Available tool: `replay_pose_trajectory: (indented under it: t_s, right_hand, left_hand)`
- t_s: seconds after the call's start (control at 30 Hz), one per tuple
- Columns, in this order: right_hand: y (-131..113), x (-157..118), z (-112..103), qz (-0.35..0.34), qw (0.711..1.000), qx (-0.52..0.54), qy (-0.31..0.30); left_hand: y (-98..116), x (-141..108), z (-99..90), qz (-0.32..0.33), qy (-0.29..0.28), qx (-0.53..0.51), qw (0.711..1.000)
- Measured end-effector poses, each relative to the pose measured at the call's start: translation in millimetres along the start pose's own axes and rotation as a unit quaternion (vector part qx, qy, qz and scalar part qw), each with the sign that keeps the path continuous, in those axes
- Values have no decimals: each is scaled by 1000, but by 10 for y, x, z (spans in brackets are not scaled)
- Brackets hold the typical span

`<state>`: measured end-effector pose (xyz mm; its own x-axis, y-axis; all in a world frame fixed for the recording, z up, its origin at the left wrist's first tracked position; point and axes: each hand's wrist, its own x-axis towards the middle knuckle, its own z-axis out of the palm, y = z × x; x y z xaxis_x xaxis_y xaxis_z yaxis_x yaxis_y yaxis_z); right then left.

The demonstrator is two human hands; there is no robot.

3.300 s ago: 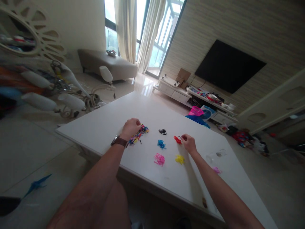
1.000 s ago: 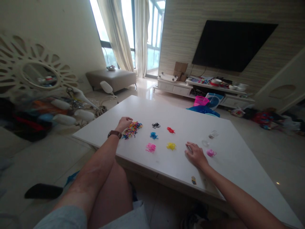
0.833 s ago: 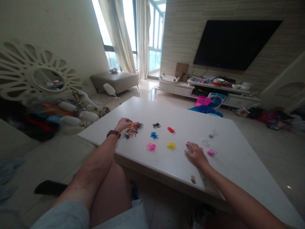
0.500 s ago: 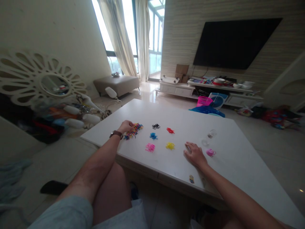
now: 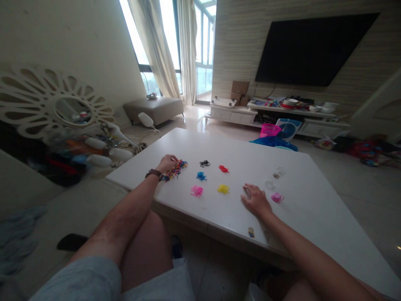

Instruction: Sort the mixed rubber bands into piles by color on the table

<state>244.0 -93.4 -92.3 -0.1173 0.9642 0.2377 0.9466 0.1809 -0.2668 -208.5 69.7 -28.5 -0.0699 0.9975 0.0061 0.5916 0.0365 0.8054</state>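
Note:
My left hand [image 5: 167,162], with a dark watch on its wrist, is at a mixed pile of small coloured strips [image 5: 176,170] that look like rubber bands. Its fingers are curled together over the pile's near-left side; whatever they pinch is too small to make out. To the right lie single-colour heaps: black [image 5: 204,163], blue [image 5: 201,176], red [image 5: 223,168], pink [image 5: 197,191] and yellow [image 5: 223,189]. My right hand [image 5: 256,200] rests on the white table [image 5: 232,217] right of the yellow heap, thumb and fingers apart, holding nothing I can see.
Beyond my right hand are a clear container [image 5: 279,172], a clear round piece [image 5: 269,184] and a small purple-pink item [image 5: 277,197]. A cartoon sticker [image 5: 251,232] lies near the table's front edge. A pink basket [image 5: 270,130] stands past the far edge.
The view has tilted down and shifted slightly. My left hand has stayed at the mixed pile with its fingers a little changed in pose. My right hand has stayed in place.

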Motion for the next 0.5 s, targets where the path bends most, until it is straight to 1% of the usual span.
replay_pose_trajectory:
  t_s: [0.13,0.23,0.3,0.37,0.43,0.47,0.5]
  right_hand:
    - [-14,3,-6,-1,1000,-8,-1]
    - [-24,-3,-11,-2,1000,-13,-6]
    - [-23,-13,-4,-2,1000,-14,-6]
    - [-17,-17,5,-3,1000,-13,-9]
    - [-20,2,-8,-1,1000,-4,-19]
    - [-32,22,-31,2,1000,3,-26]
    - [-54,47,-70,7,1000,13,-26]
  left_hand:
    - [77,-62,15,-20,-31,-98,994]
    - [165,-121,37,-45,-41,-189,980]
    - [257,-169,59,-56,-50,-222,972]
    - [390,-232,95,-63,-74,-251,963]
    - [570,-318,149,-65,-110,-298,946]
    - [675,-371,182,-60,-128,-312,939]
    - [787,-432,219,-42,-153,-323,933]
